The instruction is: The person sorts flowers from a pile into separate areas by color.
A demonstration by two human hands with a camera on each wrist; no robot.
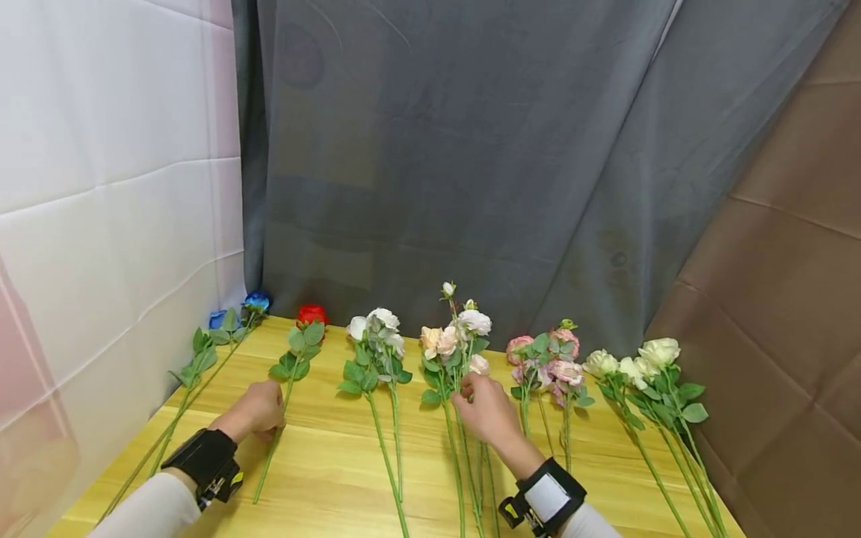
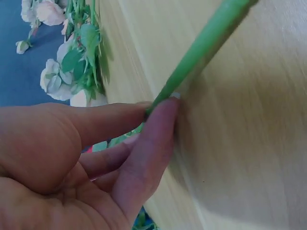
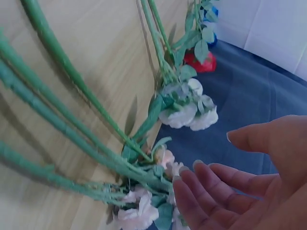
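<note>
On the left half of the wooden table, a red rose (image 1: 312, 314) lies with its bloom toward the back. My left hand (image 1: 258, 409) pinches its green stem (image 2: 206, 45) between thumb and fingers, below the leaves. My right hand (image 1: 489, 411) is over the stems of a middle group of peach roses (image 1: 439, 341) and pale pink-white roses (image 1: 474, 322). In the right wrist view its fingers (image 3: 225, 189) are relaxed, slightly bent and apart from the thumb, holding nothing. The fingertips overlap the blooms there.
Blue roses (image 1: 257, 300) lie at the far left, white roses (image 1: 383, 321) left of the middle. Pink flowers (image 1: 566, 371) and cream roses (image 1: 659, 351) lie to the right. A grey curtain (image 1: 430, 149) hangs behind; white cloth (image 1: 121, 149) and brown cloth (image 1: 787, 299) flank the table (image 1: 323, 463).
</note>
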